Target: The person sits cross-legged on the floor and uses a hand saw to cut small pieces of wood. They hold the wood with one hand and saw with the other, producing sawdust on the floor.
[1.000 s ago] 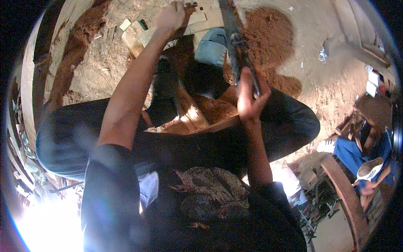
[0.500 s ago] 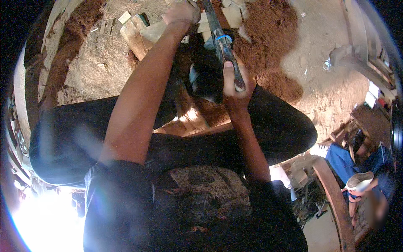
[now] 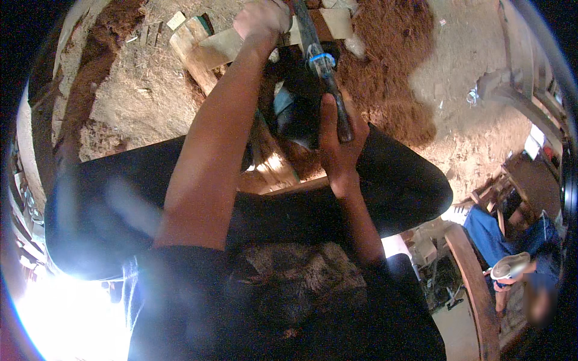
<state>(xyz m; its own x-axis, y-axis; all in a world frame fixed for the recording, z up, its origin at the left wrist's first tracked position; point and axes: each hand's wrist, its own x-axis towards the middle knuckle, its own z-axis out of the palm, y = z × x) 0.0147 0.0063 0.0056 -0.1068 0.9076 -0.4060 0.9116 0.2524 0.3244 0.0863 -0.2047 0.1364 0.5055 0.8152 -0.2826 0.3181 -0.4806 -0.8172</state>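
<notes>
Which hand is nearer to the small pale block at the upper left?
Left hand: it is to the right of the pale block. The right hand is farther right and lower in view, around a dark handle.

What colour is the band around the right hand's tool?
The band is bright blue, clearest in the head view.

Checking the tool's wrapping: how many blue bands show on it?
1: the blue band around the dark tool, just beyond the right hand. The grip may hide others.

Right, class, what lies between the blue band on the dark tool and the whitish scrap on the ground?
From the blue band on the dark tool, the head view shows a reddish-brown, sawdust-like spread, then pale ground reaching the whitish scrap.
</notes>
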